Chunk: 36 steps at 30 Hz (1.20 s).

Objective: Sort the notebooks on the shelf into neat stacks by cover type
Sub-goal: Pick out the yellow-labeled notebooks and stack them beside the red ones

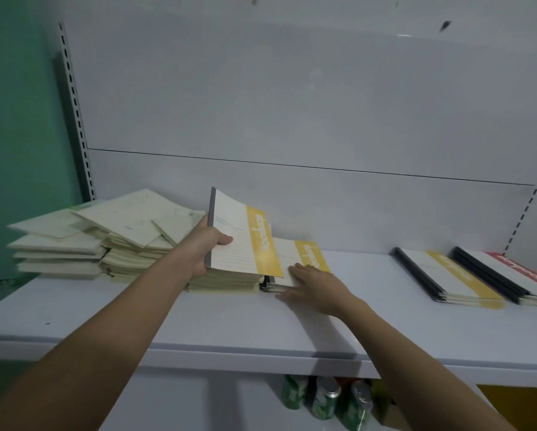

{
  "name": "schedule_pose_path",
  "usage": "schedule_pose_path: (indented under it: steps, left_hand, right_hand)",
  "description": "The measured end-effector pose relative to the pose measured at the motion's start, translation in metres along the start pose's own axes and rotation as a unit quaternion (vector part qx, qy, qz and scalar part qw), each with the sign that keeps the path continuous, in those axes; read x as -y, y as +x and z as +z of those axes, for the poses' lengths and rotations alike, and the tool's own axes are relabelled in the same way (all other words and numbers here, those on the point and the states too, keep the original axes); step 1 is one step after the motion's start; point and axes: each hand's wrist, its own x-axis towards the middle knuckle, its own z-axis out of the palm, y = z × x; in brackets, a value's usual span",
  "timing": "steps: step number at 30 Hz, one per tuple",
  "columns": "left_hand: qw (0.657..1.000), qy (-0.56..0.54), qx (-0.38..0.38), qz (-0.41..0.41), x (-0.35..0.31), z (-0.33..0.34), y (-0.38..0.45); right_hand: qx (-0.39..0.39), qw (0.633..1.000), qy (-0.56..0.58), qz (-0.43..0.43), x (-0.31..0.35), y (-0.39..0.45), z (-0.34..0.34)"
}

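Note:
My left hand (pixel 206 248) grips a white notebook with a yellow band (pixel 240 234) by its grey spine, lifted and tilted above the shelf (pixel 198 325). My right hand (pixel 315 286) lies flat, fingers straight, on a low stack of the same yellow-band notebooks (pixel 295 259) at the shelf's middle. Messy piles of pale cream notebooks (pixel 105 234) fill the left side, some skewed on top. At the right lie a neat yellow-band stack (pixel 447 276) and a red-band stack (pixel 509 275).
The white back panel (pixel 292 104) rises behind the shelf, with slotted uprights at both sides and a green wall at the left. Several green drink cans (pixel 326 399) stand below the shelf's front edge.

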Motion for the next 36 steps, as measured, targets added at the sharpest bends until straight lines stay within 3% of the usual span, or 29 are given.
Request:
schedule_pose_path:
  steps: [4, 7, 10, 12, 21, 23, 27, 29, 33, 36]
  left_hand:
    - [1.000, -0.002, 0.010, -0.007, 0.001, -0.002, -0.001]
    - [1.000, 0.000, 0.015, -0.006, -0.003, 0.000, -0.003]
    - [1.000, -0.002, 0.017, -0.008, -0.003, 0.005, -0.005]
    - [1.000, 0.002, 0.015, -0.016, -0.001, 0.011, -0.005]
    - [0.995, -0.089, 0.000, -0.042, 0.002, 0.024, -0.005]
    - [0.996, -0.082, -0.025, -0.025, 0.005, 0.020, -0.003]
    - [0.996, -0.085, -0.040, -0.011, 0.003, 0.010, -0.005]
    - [0.995, -0.083, -0.045, -0.007, 0.001, 0.006, -0.007]
    - [0.995, -0.084, -0.053, -0.006, 0.000, 0.005, -0.011]
    - [0.995, -0.086, -0.055, -0.010, 0.003, 0.005, -0.010]
  right_hand:
    - [0.009, 0.999, -0.028, 0.020, -0.007, -0.005, -0.016]
    - [-0.110, 0.990, 0.067, 0.060, -0.006, -0.002, -0.034]
    - [-0.266, 0.942, 0.197, 0.062, 0.014, -0.002, -0.050]
    - [-0.301, 0.930, 0.209, 0.038, 0.033, -0.005, -0.054]
    - [-0.166, 0.968, 0.110, -0.150, 0.083, -0.032, -0.034]
    - [-0.125, 0.974, 0.136, -0.131, 0.079, -0.031, -0.038]
    - [-0.197, 0.976, 0.091, 0.012, 0.051, -0.019, -0.040]
    - [-0.166, 0.977, 0.111, 0.072, 0.036, -0.016, -0.035]
    - [-0.008, 1.000, 0.011, 0.025, 0.020, -0.013, -0.010]
    - [-0.004, 0.999, -0.035, 0.003, 0.009, -0.011, 0.007]
